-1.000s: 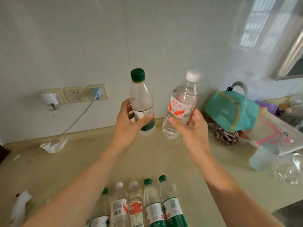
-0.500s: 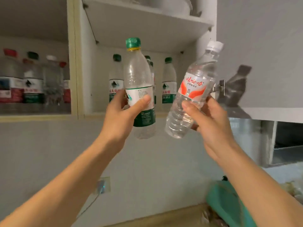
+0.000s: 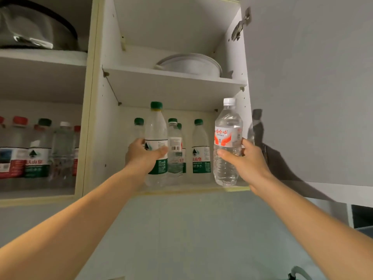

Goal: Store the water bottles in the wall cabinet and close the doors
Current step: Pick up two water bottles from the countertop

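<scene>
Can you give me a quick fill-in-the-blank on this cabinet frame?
1. The left hand holds a bottle with a ____ cap.
2. The right hand holds the white-capped bottle, whose label is white and ____.
3. The cabinet door on the right stands ____.
4. White bowls sit on the ____ shelf.

Missing: green; red; open; upper

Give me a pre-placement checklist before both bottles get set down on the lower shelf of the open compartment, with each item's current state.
1. Left hand grips the green-capped bottle firmly around its label: ok.
2. Right hand holds the white-capped bottle securely: ok.
3. Both held bottles are upright: ok.
4. The cabinet door is swung open, clear of the opening: ok.
5. Free shelf space in front of the stored bottles: cannot tell, the hands and held bottles hide the shelf floor.
6. Headroom under the upper shelf for both caps: ok.
</scene>
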`<action>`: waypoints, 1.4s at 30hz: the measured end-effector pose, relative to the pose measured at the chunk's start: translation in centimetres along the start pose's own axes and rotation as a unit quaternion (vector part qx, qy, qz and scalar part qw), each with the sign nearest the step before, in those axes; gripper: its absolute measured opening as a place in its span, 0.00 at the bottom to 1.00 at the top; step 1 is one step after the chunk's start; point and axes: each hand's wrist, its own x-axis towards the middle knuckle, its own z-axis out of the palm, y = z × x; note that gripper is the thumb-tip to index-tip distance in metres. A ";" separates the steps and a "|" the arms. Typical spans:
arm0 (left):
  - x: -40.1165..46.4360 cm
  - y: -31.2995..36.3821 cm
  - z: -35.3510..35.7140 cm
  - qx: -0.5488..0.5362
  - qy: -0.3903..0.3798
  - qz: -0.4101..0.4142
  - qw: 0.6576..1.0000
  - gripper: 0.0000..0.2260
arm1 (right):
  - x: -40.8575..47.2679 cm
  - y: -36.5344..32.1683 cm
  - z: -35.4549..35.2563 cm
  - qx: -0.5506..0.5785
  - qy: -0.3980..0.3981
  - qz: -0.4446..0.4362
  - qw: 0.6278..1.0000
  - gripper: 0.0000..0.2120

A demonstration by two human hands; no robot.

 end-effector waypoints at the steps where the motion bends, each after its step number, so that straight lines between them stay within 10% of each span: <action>1: 0.3 -0.5 0.3 -0.001 -0.004 -0.008 1.000 0.23 | 0.7 0.6 0.0 -0.002 -0.006 0.012 1.000 0.16; 18: 4.7 -4.0 6.5 -0.013 -0.162 -0.045 0.986 0.16 | 7.3 7.4 2.6 -0.083 -0.043 0.040 0.995 0.27; 42: 4.9 -4.3 11.0 0.107 -0.164 -0.004 0.981 0.23 | 8.0 8.4 3.3 -0.193 -0.057 0.057 0.978 0.26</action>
